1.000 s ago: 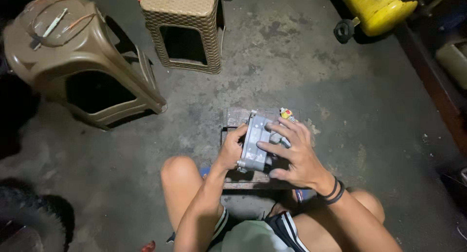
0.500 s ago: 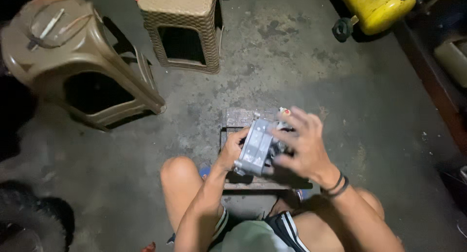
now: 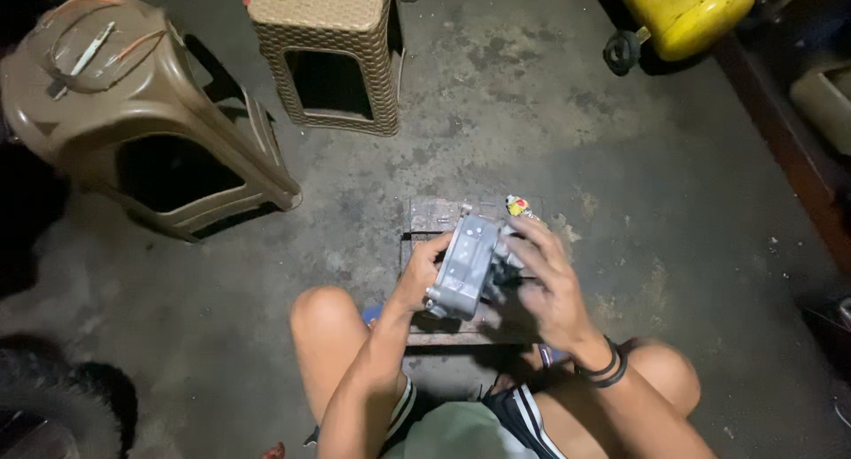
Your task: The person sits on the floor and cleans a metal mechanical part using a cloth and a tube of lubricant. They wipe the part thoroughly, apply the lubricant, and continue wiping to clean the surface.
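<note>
Grey metal engine part (image 3: 467, 266) held tilted above small wooden board (image 3: 424, 221), between knees. Left hand (image 3: 417, 277) clamped on part's left edge; right hand (image 3: 548, 286) fingers wrapped over right side. Brown plastic stool (image 3: 133, 122), wicker stool (image 3: 332, 55) well apart; bare concrete floor (image 3: 620, 175) open rightward.

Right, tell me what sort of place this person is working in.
Probably a home garage or small repair workshop. The floor is bare, stained grey concrete, a yellow wheeled tank-like machine stands at the top right, and both hands, left hand and right hand, hold a grey cast-metal engine part over a low wooden block.
</note>
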